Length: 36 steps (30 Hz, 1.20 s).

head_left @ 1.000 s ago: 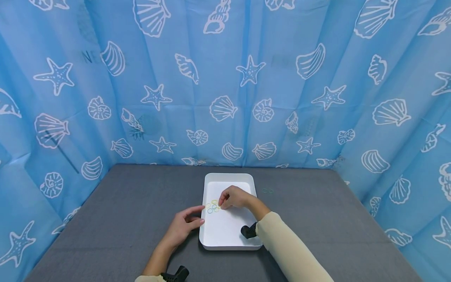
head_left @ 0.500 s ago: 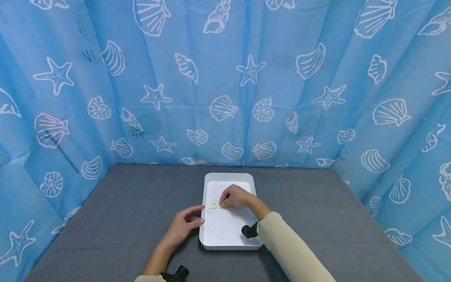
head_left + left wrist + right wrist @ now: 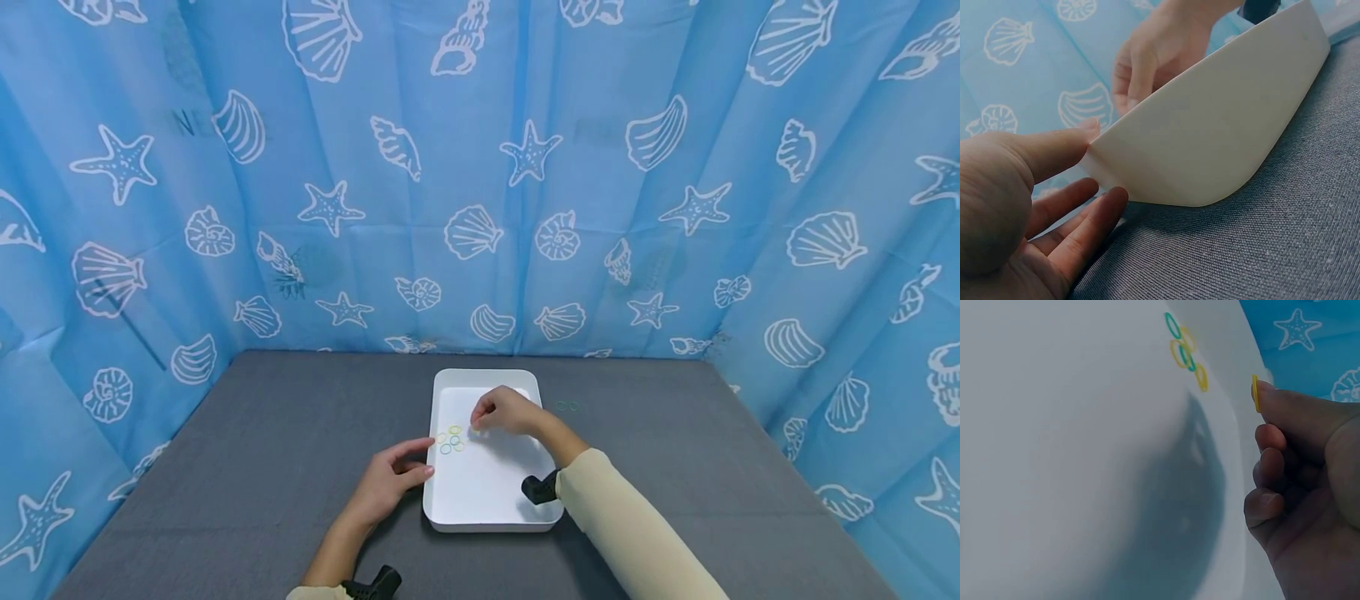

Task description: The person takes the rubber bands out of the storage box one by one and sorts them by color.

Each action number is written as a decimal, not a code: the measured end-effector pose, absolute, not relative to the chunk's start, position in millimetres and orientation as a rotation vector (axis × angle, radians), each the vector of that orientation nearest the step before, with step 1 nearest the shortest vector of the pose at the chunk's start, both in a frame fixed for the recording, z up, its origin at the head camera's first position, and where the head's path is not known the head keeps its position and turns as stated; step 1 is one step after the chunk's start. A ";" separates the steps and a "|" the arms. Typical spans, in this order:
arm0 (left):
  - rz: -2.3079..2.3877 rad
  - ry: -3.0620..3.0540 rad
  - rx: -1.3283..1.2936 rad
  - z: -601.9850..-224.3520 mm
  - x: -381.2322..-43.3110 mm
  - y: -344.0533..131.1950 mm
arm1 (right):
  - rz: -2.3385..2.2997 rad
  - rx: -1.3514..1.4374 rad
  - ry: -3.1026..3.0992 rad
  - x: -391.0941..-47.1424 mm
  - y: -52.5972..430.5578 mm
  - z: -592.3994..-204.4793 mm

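My right hand (image 3: 506, 410) is raised a little above the white tray (image 3: 491, 500), pinching a small yellow rubber band (image 3: 1255, 394) at the thumb tip. Its other fingers are curled in. In the right wrist view, several yellow and green rubber bands (image 3: 1204, 380) lie grouped on the tray floor, below the lifted one. At the tray's left side, my left hand (image 3: 384, 483) touches the wall with spread, fairly straight fingers. The left wrist view shows one fingertip (image 3: 1090, 126) at the rim and others against the lower wall (image 3: 1147, 181).
Two thin green bands (image 3: 573, 407) lie on the grey tablecloth (image 3: 660, 467), just right of the tray. A blue curtain (image 3: 420, 192) with white shell and starfish prints hangs behind and at both sides of the table.
My right hand has risen and shifted slightly right, away from the group of bands, with the yellow rubber band in its fingertips. The left hand stays at the tray's side.
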<state>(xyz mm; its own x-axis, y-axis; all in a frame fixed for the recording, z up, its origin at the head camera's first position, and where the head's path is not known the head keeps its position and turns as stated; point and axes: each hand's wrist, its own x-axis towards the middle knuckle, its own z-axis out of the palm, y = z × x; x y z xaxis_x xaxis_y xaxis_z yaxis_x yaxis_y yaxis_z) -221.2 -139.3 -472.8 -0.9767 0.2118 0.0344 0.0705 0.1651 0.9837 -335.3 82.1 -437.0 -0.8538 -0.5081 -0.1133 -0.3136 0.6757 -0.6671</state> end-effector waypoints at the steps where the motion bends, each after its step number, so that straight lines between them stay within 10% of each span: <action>1: 1.938 2.318 0.281 -474.8 -221.9 -139.4 | -0.968 -0.654 2.602 -335.4 83.5 -434.7; 36: 1.891 2.416 0.243 -483.2 -223.6 -138.7 | -1.246 -0.509 2.848 -328.4 182.8 -434.9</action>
<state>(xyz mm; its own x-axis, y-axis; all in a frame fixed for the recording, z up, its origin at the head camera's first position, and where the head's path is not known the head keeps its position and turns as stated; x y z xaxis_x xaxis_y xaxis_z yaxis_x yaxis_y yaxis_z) -223.6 -138.7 -483.2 -0.9855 0.1630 0.0466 0.0844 0.2331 0.9688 -328.4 182.8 -434.9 -0.9477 -0.2889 0.1356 -0.2956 0.6346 -0.7141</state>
